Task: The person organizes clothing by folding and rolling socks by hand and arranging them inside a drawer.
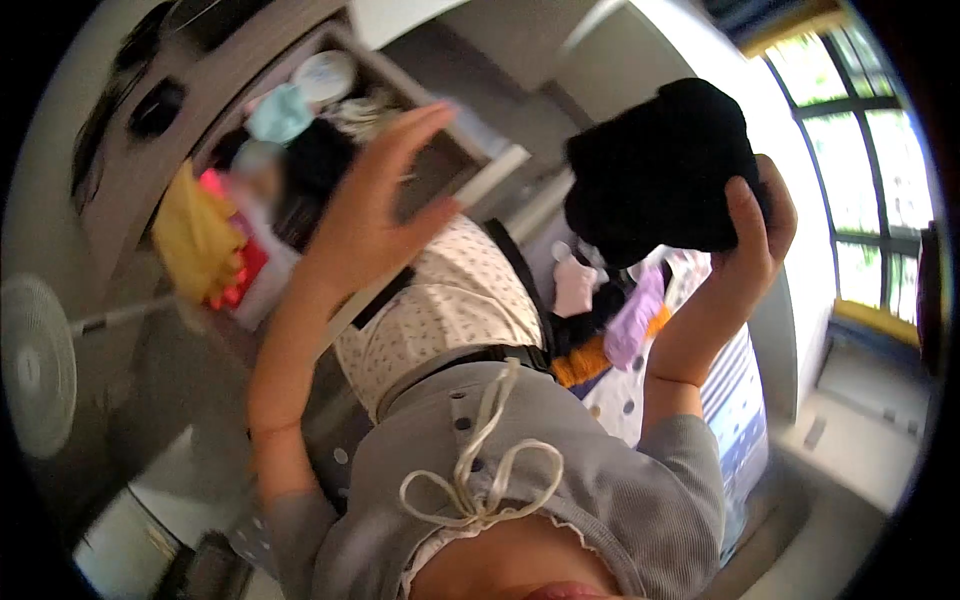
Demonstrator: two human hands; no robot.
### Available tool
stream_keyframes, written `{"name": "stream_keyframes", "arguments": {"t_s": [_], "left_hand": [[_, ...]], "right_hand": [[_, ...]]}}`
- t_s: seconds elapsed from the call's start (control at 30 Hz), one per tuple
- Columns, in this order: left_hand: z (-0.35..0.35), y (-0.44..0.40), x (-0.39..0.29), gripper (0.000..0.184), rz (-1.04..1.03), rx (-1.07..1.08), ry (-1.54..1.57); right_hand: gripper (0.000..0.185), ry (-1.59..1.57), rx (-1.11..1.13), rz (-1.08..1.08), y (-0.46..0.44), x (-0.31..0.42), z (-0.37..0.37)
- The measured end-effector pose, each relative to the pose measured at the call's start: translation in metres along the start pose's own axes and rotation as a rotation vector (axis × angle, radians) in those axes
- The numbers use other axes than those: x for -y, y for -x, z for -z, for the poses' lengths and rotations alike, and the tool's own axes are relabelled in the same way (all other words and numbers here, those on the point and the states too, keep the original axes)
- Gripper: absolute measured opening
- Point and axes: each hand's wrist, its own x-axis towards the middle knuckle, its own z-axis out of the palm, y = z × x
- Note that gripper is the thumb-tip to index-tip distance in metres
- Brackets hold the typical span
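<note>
My left hand (365, 225) is raised on the left, fingers stretched out and thumb apart, holding nothing. It appears in front of an open drawer (375, 65) with mixed clothing in it. On the right, my right hand (755, 235) grips a black cloth item (665, 165) by its right edge, thumb on the near side. The black cloth is held up above several garments on a dotted cover: a pink piece (573, 285), a purple piece (635, 318) and an orange knitted piece (583, 362).
A white fan (38, 365) stands at the far left. Yellow cloth (195, 235) hangs by the drawer, near a light blue cloth (281, 115). A barred window (865, 170) is at the right. Patterned fabric (465, 290) covers my lap.
</note>
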Motion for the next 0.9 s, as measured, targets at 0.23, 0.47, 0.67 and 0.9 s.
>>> {"name": "stream_keyframes", "arguments": {"t_s": [0.23,0.47,0.67,0.9], "left_hand": [[-0.004,0.029,0.002,0.047,0.123,-0.282,0.137],[0.015,0.090,0.004,0.034,0.639,-0.664,1.321],[0.016,0.107,0.014,0.042,0.695,-0.697,1.529],[0.007,0.107,0.016,0.048,0.758,-0.794,1.310]], "right_hand": [[0.009,-0.488,0.498,-0.181,-0.019,-0.005,-0.109],[0.012,-0.560,0.776,-0.436,-0.022,-0.042,-0.173],[0.019,-0.157,0.843,-0.339,-0.008,-0.108,-0.233],[0.039,0.413,1.050,0.082,0.011,-0.162,-0.268]]}}
